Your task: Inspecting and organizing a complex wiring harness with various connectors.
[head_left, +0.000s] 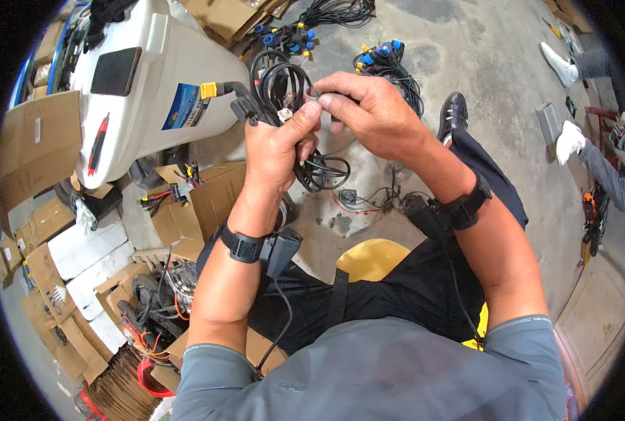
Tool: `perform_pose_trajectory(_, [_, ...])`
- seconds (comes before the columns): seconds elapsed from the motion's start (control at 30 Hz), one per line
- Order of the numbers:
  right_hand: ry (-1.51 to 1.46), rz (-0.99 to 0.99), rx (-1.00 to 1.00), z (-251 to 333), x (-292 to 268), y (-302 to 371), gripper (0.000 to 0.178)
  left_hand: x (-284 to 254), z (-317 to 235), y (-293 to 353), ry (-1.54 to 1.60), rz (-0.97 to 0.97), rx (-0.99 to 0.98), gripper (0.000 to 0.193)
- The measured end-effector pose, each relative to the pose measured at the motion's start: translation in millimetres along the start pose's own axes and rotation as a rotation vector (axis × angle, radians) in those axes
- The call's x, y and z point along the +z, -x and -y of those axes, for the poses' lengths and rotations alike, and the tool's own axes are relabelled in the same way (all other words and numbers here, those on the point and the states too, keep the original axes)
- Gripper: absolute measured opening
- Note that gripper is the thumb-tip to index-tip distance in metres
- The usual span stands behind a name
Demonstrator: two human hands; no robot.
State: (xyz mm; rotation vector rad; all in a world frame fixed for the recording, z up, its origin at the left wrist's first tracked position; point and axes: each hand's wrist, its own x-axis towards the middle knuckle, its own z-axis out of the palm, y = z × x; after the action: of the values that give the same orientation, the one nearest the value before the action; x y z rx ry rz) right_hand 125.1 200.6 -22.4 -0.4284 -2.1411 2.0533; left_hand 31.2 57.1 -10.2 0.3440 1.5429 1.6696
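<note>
My left hand (282,144) is closed around a coiled bundle of black cable (283,74), whose loops stick out above and below the fist. A yellow connector (209,90) on a thick black lead points out to the left of this bundle. By the left thumb shows a small white connector (284,114). My right hand (375,112) meets the left at the bundle, thumb and forefinger pinched on a thin green wire (317,93). The tips of the other right fingers are partly hidden.
A white bin (179,63) at left carries a phone (116,71) and a red-black pen (98,144). Cable bundles with blue connectors (386,52) lie on the floor ahead. Loose wires (368,200) lie below my hands. Cardboard boxes (200,203) stand left; another person's legs (603,158) show right.
</note>
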Motion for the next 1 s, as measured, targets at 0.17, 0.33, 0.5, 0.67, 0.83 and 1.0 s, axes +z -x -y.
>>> perform_pose_trajectory(0.17, [-0.006, -0.049, -0.106, -4.2, 1.9, -1.6, 0.023, -2.9, 1.5, -4.0, -0.012, -0.023, -0.004, 0.020])
perform_pose_trajectory(0.33, [0.382, -0.092, -0.440, -16.4, 4.6, -2.3, 0.031, -2.9, 10.8, -3.4, 0.050, 0.010, -0.029, 0.020])
perform_pose_trajectory(0.5, [0.342, -0.079, -0.395, -12.2, -1.0, -4.3, 0.034, -9.3, 5.4, -7.8, 0.050, -0.099, 0.008, 0.014])
perform_pose_trajectory(0.67, [0.378, -0.157, -0.231, -5.6, -17.6, -8.4, 0.032, -28.5, -9.3, -15.6, 0.137, -0.089, 0.098, 0.016])
perform_pose_trajectory(0.83, [0.296, -0.074, -0.157, 20.6, -21.7, -1.8, 0.033, -33.6, -17.3, -14.6, 0.078, -0.115, 0.147, 0.016])
perform_pose_trajectory(1.0, [0.281, -0.058, -0.095, 22.0, -20.2, -1.2, 0.030, -40.0, -27.5, -15.6, 0.045, -0.118, 0.178, 0.015])
